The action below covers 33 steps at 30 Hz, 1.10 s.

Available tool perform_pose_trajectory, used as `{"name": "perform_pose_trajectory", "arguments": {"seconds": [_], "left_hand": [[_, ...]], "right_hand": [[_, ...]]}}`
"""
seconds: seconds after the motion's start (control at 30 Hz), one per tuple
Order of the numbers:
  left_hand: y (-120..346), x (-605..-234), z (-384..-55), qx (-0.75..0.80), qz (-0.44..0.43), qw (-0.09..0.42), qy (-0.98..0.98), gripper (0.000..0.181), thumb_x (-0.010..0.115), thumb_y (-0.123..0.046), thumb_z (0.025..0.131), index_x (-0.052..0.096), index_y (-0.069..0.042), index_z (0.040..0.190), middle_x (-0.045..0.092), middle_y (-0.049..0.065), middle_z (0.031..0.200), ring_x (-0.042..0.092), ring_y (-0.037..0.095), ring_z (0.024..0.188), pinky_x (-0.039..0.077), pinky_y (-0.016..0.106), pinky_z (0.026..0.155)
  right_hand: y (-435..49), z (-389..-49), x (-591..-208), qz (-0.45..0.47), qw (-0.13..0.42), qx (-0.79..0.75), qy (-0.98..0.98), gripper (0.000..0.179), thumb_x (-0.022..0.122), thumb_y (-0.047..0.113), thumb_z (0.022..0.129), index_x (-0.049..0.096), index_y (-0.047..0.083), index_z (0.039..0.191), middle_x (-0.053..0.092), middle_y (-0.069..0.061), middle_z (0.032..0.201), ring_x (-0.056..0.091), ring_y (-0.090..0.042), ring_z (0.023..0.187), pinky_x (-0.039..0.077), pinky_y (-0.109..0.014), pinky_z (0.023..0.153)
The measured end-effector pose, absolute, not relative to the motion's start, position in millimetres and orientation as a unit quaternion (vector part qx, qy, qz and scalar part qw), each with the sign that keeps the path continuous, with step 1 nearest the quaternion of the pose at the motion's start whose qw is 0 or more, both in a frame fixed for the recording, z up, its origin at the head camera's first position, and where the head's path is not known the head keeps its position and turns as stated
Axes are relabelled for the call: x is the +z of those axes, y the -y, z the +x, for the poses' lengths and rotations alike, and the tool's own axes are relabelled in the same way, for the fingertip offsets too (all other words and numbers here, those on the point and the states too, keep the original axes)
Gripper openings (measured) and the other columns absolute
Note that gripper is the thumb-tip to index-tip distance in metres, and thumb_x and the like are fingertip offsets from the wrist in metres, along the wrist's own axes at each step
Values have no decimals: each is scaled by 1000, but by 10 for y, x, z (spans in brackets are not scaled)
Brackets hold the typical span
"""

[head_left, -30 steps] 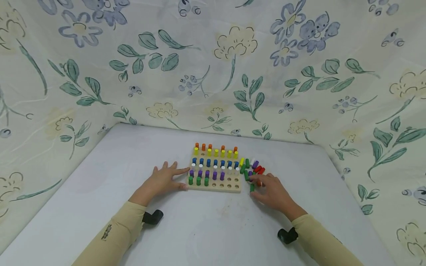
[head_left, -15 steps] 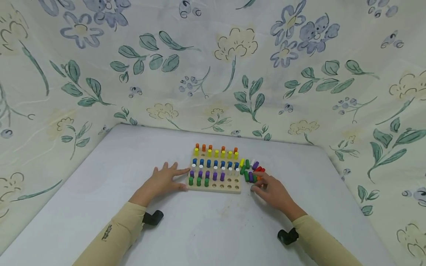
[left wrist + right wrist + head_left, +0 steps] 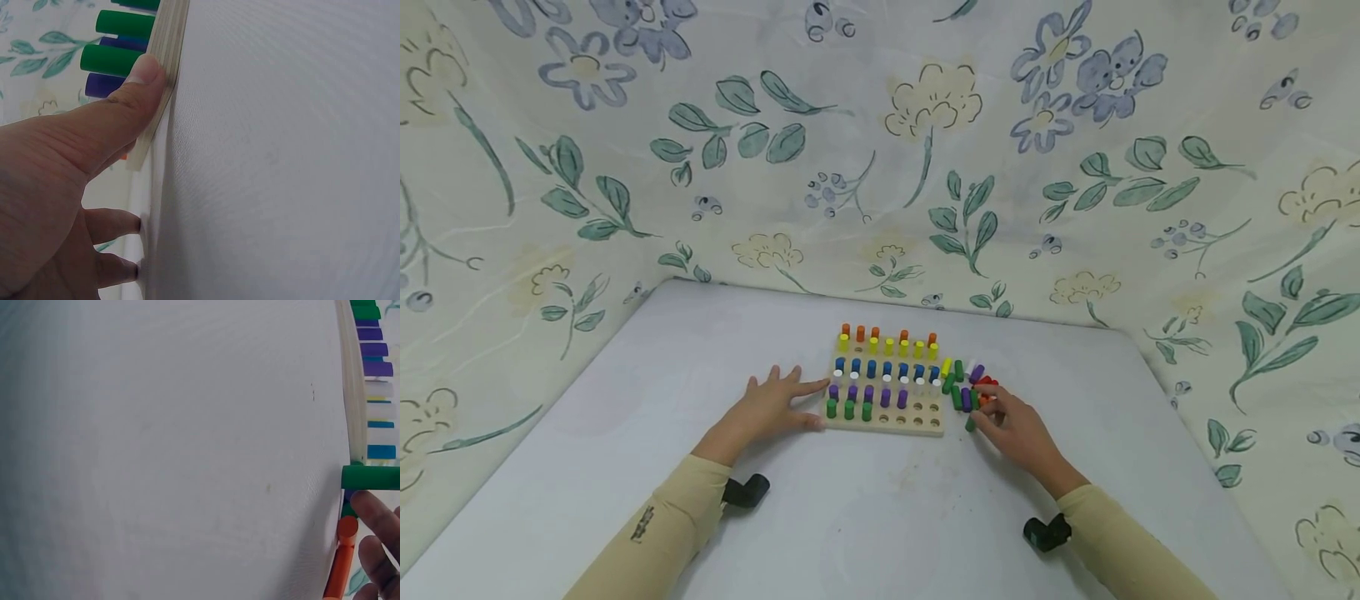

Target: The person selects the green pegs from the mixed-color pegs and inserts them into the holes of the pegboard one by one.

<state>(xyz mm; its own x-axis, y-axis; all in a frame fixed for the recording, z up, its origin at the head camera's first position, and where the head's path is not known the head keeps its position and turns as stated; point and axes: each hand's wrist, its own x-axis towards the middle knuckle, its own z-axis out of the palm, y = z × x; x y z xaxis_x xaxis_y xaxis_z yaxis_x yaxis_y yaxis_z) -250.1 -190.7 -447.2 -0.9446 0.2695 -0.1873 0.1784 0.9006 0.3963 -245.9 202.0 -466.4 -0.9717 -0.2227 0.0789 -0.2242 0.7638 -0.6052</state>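
The wooden peg board point(image 3: 883, 427) holds rows of coloured pegs: orange, yellow, blue, white, purple and green. Its front right holes are bare. My left hand point(image 3: 767, 406) is at the board's left side, fingers spread; in the left wrist view the thumb point(image 3: 145, 70) presses the board's edge beside a green peg. To the right of the board, my right hand point(image 3: 1015, 425) pinches a green peg point(image 3: 971, 423) by its fingertips. In the right wrist view that green peg point(image 3: 372, 477) points away from the tabletop, a fingertip against it; the thumb is hidden there.
Loose pegs lie in a pile at the board's right, including a yellow peg point(image 3: 947, 367), a purple peg point(image 3: 977, 373) and an orange peg point(image 3: 340, 565). A white tabletop point(image 3: 865, 517) lies beneath, with a floral cloth point(image 3: 850, 167) rising behind it.
The right hand's fingers have drawn slightly back to the right. The green peg, lying in view between thumb and finger, went out of sight and now shows at the thumb tip. The left hand keeps still.
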Motion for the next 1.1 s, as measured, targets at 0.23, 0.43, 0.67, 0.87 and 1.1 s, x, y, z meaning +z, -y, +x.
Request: {"name": "perform_pose_trajectory", "arguments": {"seconds": [0.23,0.43,0.67,0.87,1.1], "left_hand": [[1900,-4470,-2492,190,112,120,-968,77,74,-54,86,49,-24,153,26,32,160,8,60,147,3,77,113],[1896,-4463,-2487,188,108,120,-969,78,75,-54,86,49,-25,153,26,32,160,8,60,147,3,77,114],[1896,-4477,-2494,189,106,121,-969,77,76,-53,86,49,-25,153,26,31,161,8,60,147,3,77,114],[1898,-4484,-2500,191,110,118,-968,77,76,-54,86,49,-25,153,26,31,161,9,60,147,3,77,114],[1908,-4465,-2497,185,121,117,-968,78,73,-56,87,48,-23,153,27,33,159,10,62,146,5,78,113]], "right_hand": [[-2030,-2444,-4673,126,13,321,939,45,70,25,97,58,13,138,70,-1,101,54,-19,88,48,-31,70],[-2051,-2430,-4670,160,33,314,935,46,78,21,90,62,13,133,67,0,103,56,-20,95,52,-35,78],[-2059,-2420,-4654,172,41,312,934,35,80,17,88,65,12,119,64,1,98,56,-20,94,52,-35,78],[-2044,-2431,-4665,170,37,298,939,25,79,17,88,68,13,111,61,4,92,54,-17,90,49,-30,70],[-2029,-2440,-4674,180,48,292,938,22,80,16,88,70,12,107,61,5,89,54,-15,88,48,-28,69]]}}
